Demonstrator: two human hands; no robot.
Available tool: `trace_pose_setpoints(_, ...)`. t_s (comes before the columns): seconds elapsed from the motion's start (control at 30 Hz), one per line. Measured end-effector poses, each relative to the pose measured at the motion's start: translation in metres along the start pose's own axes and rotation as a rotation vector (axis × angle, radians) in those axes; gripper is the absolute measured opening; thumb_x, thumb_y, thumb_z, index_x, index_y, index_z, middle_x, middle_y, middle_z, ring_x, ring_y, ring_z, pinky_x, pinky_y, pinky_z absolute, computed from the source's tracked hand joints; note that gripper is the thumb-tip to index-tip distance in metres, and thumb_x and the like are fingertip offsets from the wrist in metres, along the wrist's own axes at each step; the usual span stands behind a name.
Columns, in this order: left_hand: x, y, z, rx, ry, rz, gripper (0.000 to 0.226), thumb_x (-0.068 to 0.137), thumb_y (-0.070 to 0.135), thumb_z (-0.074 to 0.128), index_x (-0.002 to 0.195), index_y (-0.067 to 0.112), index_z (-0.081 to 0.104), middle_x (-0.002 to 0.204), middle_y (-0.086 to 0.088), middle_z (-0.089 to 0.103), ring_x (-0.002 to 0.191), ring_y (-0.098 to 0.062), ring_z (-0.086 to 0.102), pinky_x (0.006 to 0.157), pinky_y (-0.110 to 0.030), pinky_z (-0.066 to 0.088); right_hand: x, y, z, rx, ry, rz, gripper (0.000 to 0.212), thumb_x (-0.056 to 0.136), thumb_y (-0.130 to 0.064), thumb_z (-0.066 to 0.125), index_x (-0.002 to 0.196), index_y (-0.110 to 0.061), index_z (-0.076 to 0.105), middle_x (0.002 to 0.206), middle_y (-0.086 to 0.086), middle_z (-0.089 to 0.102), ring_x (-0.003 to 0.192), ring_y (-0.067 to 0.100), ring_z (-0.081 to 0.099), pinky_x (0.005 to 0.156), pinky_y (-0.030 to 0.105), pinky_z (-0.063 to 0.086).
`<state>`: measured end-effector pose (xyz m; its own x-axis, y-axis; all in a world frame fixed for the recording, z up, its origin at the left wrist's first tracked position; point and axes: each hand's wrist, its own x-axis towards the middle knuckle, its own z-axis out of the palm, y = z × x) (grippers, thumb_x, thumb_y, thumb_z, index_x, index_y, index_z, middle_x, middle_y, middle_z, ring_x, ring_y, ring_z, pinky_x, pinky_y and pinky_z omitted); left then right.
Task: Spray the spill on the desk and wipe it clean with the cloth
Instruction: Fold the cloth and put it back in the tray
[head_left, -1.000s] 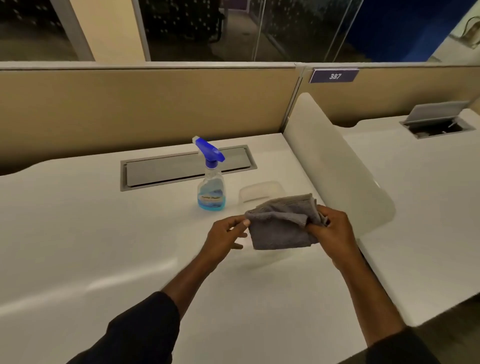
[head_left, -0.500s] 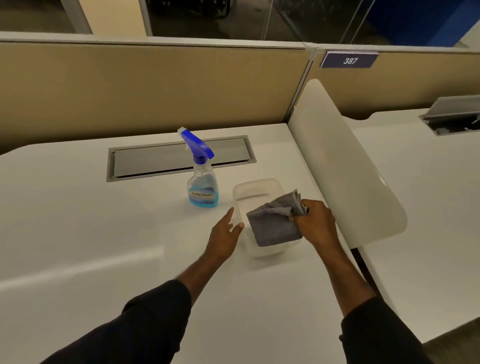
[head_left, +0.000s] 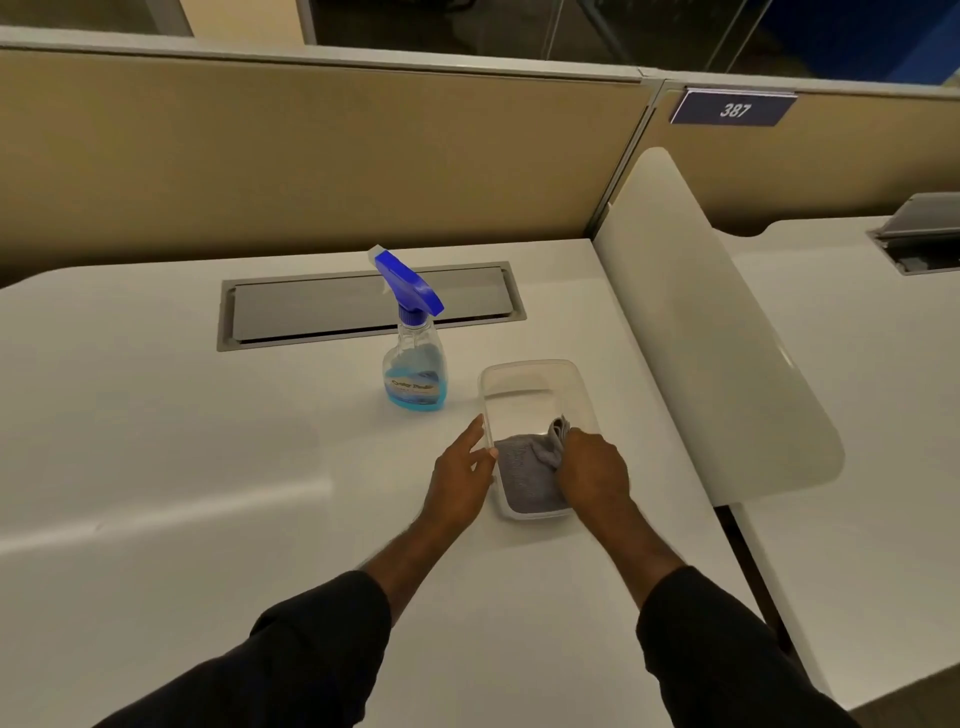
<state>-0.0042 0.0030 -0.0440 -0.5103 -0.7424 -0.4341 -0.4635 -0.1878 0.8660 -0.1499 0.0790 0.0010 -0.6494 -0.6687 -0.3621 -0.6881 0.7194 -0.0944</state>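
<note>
Your right hand (head_left: 592, 470) has its grip closed on the folded grey microfibre cloth (head_left: 524, 478), which lies in the near end of the clear rectangular plastic tub (head_left: 530, 371) on the white table (head_left: 156, 441). Your left hand (head_left: 460, 480) is released, straight fingers touching the tub's left wall. The clear spray bottle with blue trigger and blue liquid (head_left: 415, 364) stands upright just left of the tub.
</note>
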Motion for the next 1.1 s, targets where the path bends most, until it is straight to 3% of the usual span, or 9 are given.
trace_pose_setpoints(0.2,0.002,0.0,0.001,-0.009,0.015,-0.022,0.056,0.1,0.029,0.05,0.153,0.022,0.031,0.159,-0.005,0.035,0.142,-0.028,0.041,0.109,-0.049,0.045,0.003,-0.002,-0.005,-0.017,-0.046,0.0,0.031,0.1,-0.021,0.056,0.127,-0.004,0.055,0.122,0.015,0.068,0.109,0.03,0.067,0.087,0.034,0.052)
trace_pose_setpoints(0.33,0.002,0.0,0.003,-0.059,0.019,-0.042,0.057,0.099,0.028,0.054,0.152,0.021,0.033,0.157,-0.006,0.038,0.14,-0.029,0.044,0.107,-0.05,0.046,-0.015,-0.001,-0.017,-0.092,0.102,-0.036,0.053,0.095,-0.022,0.062,0.145,-0.016,0.044,0.126,0.01,0.062,0.109,0.027,0.065,0.077,0.033,0.051)
trace_pose_setpoints(0.43,0.001,0.0,0.005,-0.059,0.029,-0.044,0.057,0.099,0.029,0.054,0.151,0.021,0.034,0.158,-0.005,0.037,0.141,-0.029,0.043,0.108,-0.05,0.045,-0.028,-0.003,-0.015,-0.153,0.21,-0.1,0.058,0.094,-0.023,0.065,0.148,-0.02,0.044,0.142,0.006,0.055,0.124,0.025,0.055,0.087,0.034,0.052)
trace_pose_setpoints(0.53,0.001,0.0,0.005,-0.076,0.035,-0.051,0.057,0.099,0.027,0.055,0.151,0.021,0.034,0.157,-0.005,0.038,0.14,-0.029,0.044,0.106,-0.049,0.047,-0.025,-0.005,-0.008,-0.074,0.133,-0.122,0.057,0.097,-0.022,0.063,0.15,-0.019,0.044,0.154,0.007,0.046,0.135,0.026,0.049,0.102,0.038,0.049)
trace_pose_setpoints(0.7,0.0,0.001,0.005,-0.108,0.034,-0.048,0.057,0.098,0.025,0.056,0.151,0.02,0.035,0.157,-0.005,0.038,0.137,-0.03,0.047,0.097,-0.039,0.052,-0.008,-0.01,0.004,-0.039,-0.034,-0.041,0.056,0.099,-0.023,0.059,0.15,-0.007,0.042,0.154,0.013,0.046,0.134,0.029,0.052,0.108,0.035,0.045)
trace_pose_setpoints(0.8,0.0,0.002,0.005,-0.126,0.041,-0.057,0.056,0.098,0.024,0.056,0.15,0.02,0.036,0.157,-0.006,0.039,0.136,-0.031,0.048,0.095,-0.038,0.053,-0.002,-0.015,0.003,-0.01,-0.14,-0.012,0.063,0.101,-0.018,0.057,0.156,-0.004,0.03,0.166,0.014,0.027,0.148,0.029,0.037,0.118,0.034,0.033)
trace_pose_setpoints(0.87,0.0,0.002,0.004,-0.132,0.041,-0.058,0.056,0.098,0.025,0.056,0.15,0.02,0.036,0.156,-0.006,0.039,0.136,-0.031,0.048,0.097,-0.039,0.052,-0.001,-0.017,-0.004,-0.027,-0.158,0.005,0.059,0.101,-0.021,0.058,0.154,-0.005,0.035,0.162,0.014,0.035,0.144,0.029,0.044,0.115,0.035,0.037)
trace_pose_setpoints(0.97,-0.002,0.003,0.004,-0.124,0.023,-0.067,0.055,0.098,0.031,0.055,0.149,0.022,0.037,0.156,-0.006,0.039,0.137,-0.029,0.047,0.104,-0.043,0.049,-0.003,-0.026,-0.027,-0.099,-0.05,-0.015,0.042,0.1,-0.036,0.059,0.137,-0.016,0.058,0.137,0.007,0.065,0.118,0.025,0.066,0.097,0.033,0.052)
trace_pose_setpoints(1.1,0.003,0.005,-0.002,-0.11,0.034,-0.109,0.054,0.095,0.032,0.061,0.145,0.023,0.044,0.152,-0.004,0.046,0.133,-0.027,0.052,0.106,-0.045,0.048,0.006,-0.071,-0.065,0.427,0.017,-0.188,0.054,0.093,-0.043,0.07,0.142,-0.028,0.053,0.145,0.0,0.059,0.125,0.021,0.062,0.104,0.034,0.049)
